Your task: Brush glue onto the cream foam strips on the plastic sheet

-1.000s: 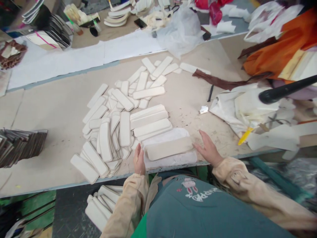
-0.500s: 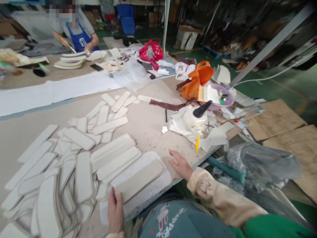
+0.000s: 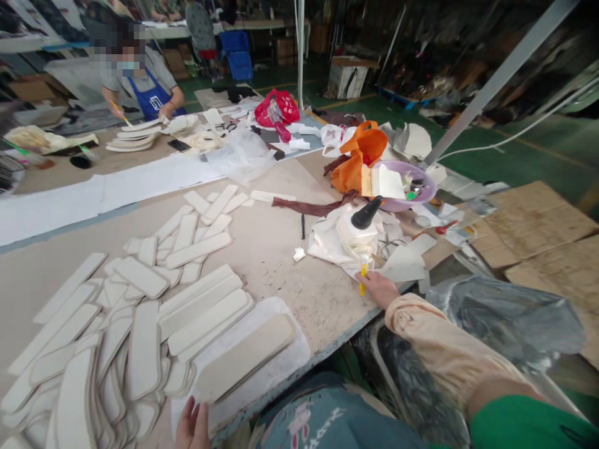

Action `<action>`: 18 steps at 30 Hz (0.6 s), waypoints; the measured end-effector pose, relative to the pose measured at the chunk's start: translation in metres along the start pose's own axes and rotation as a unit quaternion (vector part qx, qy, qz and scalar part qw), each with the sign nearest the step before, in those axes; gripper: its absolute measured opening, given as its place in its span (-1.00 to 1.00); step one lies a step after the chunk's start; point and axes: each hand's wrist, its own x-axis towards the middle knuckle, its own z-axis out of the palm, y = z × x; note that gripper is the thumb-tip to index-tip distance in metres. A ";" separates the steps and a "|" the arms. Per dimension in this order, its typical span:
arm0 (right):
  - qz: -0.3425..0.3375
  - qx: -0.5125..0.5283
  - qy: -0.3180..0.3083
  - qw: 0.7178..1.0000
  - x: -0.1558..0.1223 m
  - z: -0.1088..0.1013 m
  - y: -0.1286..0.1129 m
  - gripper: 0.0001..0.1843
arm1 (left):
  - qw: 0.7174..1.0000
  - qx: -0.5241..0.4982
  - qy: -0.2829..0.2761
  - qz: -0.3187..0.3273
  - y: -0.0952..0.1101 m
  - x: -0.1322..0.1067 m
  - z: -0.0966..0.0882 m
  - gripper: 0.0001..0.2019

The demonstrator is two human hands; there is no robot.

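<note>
My right hand [image 3: 381,289] is at the table's right edge, its fingers closed around a slim yellow handle [image 3: 362,284]; the kind of tool cannot be made out. Just beyond it stands a white container [image 3: 358,234] with a black cone-shaped piece [image 3: 367,213] on top, set on white cloth. My left hand [image 3: 193,424] is partly cut off at the bottom, fingers stretched out, by the near end of a white sheet [image 3: 299,349]. On that sheet lies a long beige rounded strip [image 3: 248,358]. Beside it are similar pale strips [image 3: 206,302] in an overlapping row.
Heaped pale strips [image 3: 84,386] cover the left of the table. Scissors [image 3: 393,243], an orange bag [image 3: 350,174] and a purple basin [image 3: 423,187] are at right. A grey plastic bag [image 3: 505,312] hangs past the edge. Across the table, a person in a blue apron [image 3: 156,100] works.
My right hand has moved from beside the white sheet, right and away from me, to the yellow handle and closed on it. My left hand has slid off the strip's near end.
</note>
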 end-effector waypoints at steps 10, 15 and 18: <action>0.009 0.198 0.143 0.970 -0.016 -0.020 0.031 -0.69 | 0.998 -0.051 0.034 0.011 -0.004 -0.010 0.013 -0.27; 0.100 0.401 0.289 0.864 -0.019 -0.025 0.038 -0.78 | 0.997 -0.044 0.055 0.008 0.005 -0.013 0.019 -0.30; 0.199 0.528 0.286 0.774 -0.020 -0.027 0.036 -0.71 | 0.997 -0.040 0.064 0.010 0.005 -0.014 0.021 -0.32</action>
